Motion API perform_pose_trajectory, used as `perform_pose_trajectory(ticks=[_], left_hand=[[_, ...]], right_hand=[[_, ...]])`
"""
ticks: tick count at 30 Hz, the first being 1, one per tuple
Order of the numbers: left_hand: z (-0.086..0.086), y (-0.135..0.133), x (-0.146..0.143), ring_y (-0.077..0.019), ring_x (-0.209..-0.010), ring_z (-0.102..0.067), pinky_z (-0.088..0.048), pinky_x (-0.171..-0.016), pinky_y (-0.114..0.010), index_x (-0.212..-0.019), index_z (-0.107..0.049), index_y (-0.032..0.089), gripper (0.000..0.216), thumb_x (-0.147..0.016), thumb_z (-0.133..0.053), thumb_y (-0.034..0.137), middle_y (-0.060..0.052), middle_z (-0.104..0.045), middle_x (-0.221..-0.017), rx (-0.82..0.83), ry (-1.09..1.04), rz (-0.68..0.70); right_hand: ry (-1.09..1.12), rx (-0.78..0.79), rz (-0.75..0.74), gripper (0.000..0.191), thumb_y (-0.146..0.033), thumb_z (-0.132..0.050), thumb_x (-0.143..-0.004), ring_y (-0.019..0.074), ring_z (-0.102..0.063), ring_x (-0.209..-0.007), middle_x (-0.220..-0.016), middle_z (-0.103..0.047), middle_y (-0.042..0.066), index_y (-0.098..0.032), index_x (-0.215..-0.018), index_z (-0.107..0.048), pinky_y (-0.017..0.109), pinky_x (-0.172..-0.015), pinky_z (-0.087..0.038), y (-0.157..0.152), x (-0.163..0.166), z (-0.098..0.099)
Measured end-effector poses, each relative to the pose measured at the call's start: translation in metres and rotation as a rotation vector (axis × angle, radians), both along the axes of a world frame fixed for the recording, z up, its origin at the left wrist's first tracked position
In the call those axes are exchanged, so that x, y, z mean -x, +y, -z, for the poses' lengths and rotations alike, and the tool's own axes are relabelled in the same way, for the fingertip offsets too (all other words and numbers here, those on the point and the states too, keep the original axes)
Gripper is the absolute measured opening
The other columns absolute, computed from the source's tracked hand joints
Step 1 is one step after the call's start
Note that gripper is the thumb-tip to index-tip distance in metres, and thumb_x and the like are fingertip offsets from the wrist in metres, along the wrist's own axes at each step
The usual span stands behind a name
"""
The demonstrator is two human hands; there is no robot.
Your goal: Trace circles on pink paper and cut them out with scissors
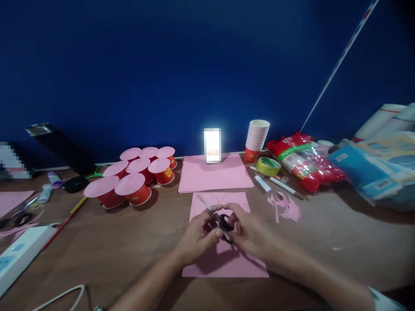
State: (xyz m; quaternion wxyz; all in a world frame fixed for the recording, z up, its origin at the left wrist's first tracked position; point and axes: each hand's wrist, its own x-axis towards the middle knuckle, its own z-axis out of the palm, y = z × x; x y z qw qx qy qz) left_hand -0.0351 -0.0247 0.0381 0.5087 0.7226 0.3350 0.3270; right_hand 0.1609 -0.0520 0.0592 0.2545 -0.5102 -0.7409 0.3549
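Note:
Both my hands meet over a pink paper sheet [223, 261] lying on the brown table [129, 250]. My left hand [199, 235] is closed, its fingers pinched on a small black object [224, 223] that looks like scissor handles. My right hand [251, 233] is closed on the same black object from the other side. Faint circle outlines show on the sheet's far part. A thin pale stick [204, 201] rises from between the hands.
Several upturned red cups with pink paper discs [136, 177] stand at left. A larger pink sheet [214, 172], a lit phone [212, 145], a stack of paper cups [256, 140], green tape [268, 166], markers, pink scraps [285, 207] and a red packet [304, 162] lie beyond.

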Motion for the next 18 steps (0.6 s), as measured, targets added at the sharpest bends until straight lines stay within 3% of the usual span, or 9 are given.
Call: perform_pose_trajectory(ticks=[4,7,10,14,18], left_hand=[[0.002,0.001,-0.003,-0.0169,-0.073,-0.062,-0.049,-0.068,-0.029,-0.111,-0.056,0.015,0.039,-0.09,-0.04,0.043,-0.004,-0.066,-0.078,0.148,-0.046,-0.165],[0.002,0.005,-0.002,-0.0147,-0.059,-0.059,-0.046,-0.054,-0.024,-0.107,-0.055,0.014,0.039,-0.088,-0.042,0.045,-0.001,-0.062,-0.063,0.272,-0.108,-0.308],[0.003,0.007,-0.001,-0.0112,-0.047,-0.052,-0.04,-0.044,-0.02,-0.104,-0.055,0.015,0.038,-0.087,-0.044,0.047,0.001,-0.059,-0.059,0.312,-0.147,-0.382],[0.008,0.007,-0.001,-0.0091,-0.044,-0.049,-0.036,-0.04,-0.019,-0.103,-0.056,0.016,0.039,-0.086,-0.044,0.049,0.002,-0.059,-0.063,0.319,-0.133,-0.387],[0.013,0.008,0.001,-0.0095,-0.044,-0.05,-0.034,-0.037,-0.017,-0.103,-0.057,0.017,0.04,-0.085,-0.045,0.051,0.002,-0.056,-0.062,0.327,-0.102,-0.418]], right_hand=[[-0.05,-0.067,-0.062,0.046,-0.017,-0.058,-0.079,0.014,-0.061,-0.061,-0.075,-0.068,-0.002,-0.025,-0.122,-0.048,0.022,-0.057,-0.043,0.002,0.012,-0.003],[-0.265,-0.277,0.023,0.019,-0.019,-0.051,-0.085,0.0174,-0.062,-0.074,-0.087,-0.067,0.004,-0.02,-0.102,-0.061,0.028,-0.069,-0.045,0.02,-0.013,-0.004],[-0.529,-0.417,0.025,0.02,-0.01,-0.049,-0.082,0.0231,-0.058,-0.092,-0.095,-0.064,0.008,-0.017,-0.094,-0.064,0.034,-0.079,-0.042,0.04,-0.041,-0.003],[-0.683,-0.413,-0.112,0.02,-0.008,-0.049,-0.081,0.0213,-0.056,-0.087,-0.089,-0.062,0.008,-0.017,-0.088,-0.065,0.03,-0.074,-0.041,0.053,-0.049,0.006],[-0.763,-0.394,-0.14,0.014,-0.01,-0.051,-0.08,0.0201,-0.056,-0.084,-0.088,-0.063,0.008,-0.017,-0.081,-0.064,0.029,-0.075,-0.04,0.059,-0.038,0.011]])
